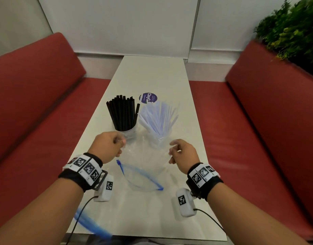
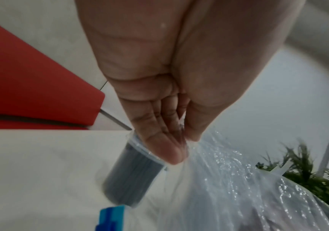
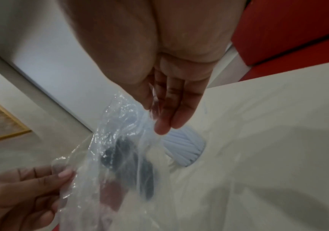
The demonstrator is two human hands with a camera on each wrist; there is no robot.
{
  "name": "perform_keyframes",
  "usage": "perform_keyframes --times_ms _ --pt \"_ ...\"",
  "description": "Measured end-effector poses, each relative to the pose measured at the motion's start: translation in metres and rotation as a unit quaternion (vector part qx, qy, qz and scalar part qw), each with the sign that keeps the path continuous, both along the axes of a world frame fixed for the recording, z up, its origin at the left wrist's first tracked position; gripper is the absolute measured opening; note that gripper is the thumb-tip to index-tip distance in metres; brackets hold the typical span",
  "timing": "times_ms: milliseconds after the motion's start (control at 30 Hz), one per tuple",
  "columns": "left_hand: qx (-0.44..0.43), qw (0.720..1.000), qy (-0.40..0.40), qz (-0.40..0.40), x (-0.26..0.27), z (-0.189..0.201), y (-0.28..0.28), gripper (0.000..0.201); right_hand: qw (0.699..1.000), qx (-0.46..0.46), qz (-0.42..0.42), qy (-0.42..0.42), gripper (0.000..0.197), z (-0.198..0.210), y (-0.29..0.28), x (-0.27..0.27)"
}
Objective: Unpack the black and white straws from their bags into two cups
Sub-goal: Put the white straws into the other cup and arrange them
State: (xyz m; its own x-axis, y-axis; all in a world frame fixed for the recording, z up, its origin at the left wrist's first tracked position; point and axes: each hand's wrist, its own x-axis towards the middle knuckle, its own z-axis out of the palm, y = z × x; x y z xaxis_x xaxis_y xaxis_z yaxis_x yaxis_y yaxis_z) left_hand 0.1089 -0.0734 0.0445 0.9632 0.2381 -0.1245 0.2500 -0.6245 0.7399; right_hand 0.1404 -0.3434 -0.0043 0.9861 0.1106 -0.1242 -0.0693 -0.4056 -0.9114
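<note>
My left hand (image 1: pixel 109 146) and right hand (image 1: pixel 182 152) pinch the emptied bag (image 1: pixel 145 156) in their fingers, lifting it clear of both filled cups.

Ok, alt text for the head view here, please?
Both hands, left hand and right hand, hold up an empty clear zip bag over a white table. Behind it stand a cup of black straws and a cup of white straws.

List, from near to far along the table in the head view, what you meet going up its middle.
Blue zip strip at the near edge → clear bag held up by the left hand and right hand → black straws and white straws, side by side → round purple sticker.
</note>
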Motion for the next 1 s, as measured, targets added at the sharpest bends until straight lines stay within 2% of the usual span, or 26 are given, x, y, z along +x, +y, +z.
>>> perform_keyframes --times_ms 100,167,233,267,333,400,500,633,733,833,900,1000 --pt "-0.044 0.998 0.027 0.033 0.006 -0.019 -0.002 0.014 0.999 -0.015 -0.007 0.035 0.025 -0.017 0.002 0.004" --pt "-0.053 0.995 0.059 0.053 0.010 -0.031 -0.001 0.009 0.997 -0.035 0.010 0.061 0.034 -0.028 0.002 0.005" --pt "-0.047 0.992 0.092 0.070 0.013 -0.043 0.000 0.020 0.995 -0.055 0.020 0.078 0.042 -0.035 0.003 0.006" --pt "-0.020 0.992 0.105 0.064 0.014 -0.046 0.001 0.029 0.994 -0.071 0.025 0.084 0.046 -0.036 0.002 0.007" --pt "0.096 0.990 0.101 0.034 0.015 -0.047 0.001 0.046 0.988 -0.122 0.036 0.082 0.053 -0.037 0.001 0.011" --pt "0.156 0.986 0.057 0.006 0.017 -0.039 -0.005 0.053 0.983 -0.157 0.043 0.081 0.055 -0.033 0.000 0.019" --pt "0.137 0.989 0.006 -0.048 0.028 -0.026 -0.019 0.057 0.984 -0.157 0.043 0.070 0.059 -0.029 0.001 0.035" --pt "0.097 0.990 0.046 -0.096 0.054 -0.021 -0.036 0.080 0.986 -0.157 0.041 0.037 0.086 -0.017 0.004 0.060" --pt "0.079 0.991 0.055 -0.096 0.071 -0.024 -0.050 0.083 0.990 -0.131 0.045 0.016 0.101 -0.007 0.007 0.081" --pt "0.052 0.994 0.038 -0.092 0.088 -0.026 -0.059 0.084 0.991 -0.111 0.064 -0.026 0.086 0.002 0.011 0.100" --pt "0.015 0.996 0.018 -0.087 0.100 -0.027 -0.062 0.098 0.991 -0.086 0.091 -0.051 0.071 0.002 0.016 0.114" --pt "-0.037 0.995 -0.002 -0.089 0.117 -0.024 -0.071 0.108 0.981 -0.114 0.119 -0.104 0.078 -0.005 0.025 0.133"
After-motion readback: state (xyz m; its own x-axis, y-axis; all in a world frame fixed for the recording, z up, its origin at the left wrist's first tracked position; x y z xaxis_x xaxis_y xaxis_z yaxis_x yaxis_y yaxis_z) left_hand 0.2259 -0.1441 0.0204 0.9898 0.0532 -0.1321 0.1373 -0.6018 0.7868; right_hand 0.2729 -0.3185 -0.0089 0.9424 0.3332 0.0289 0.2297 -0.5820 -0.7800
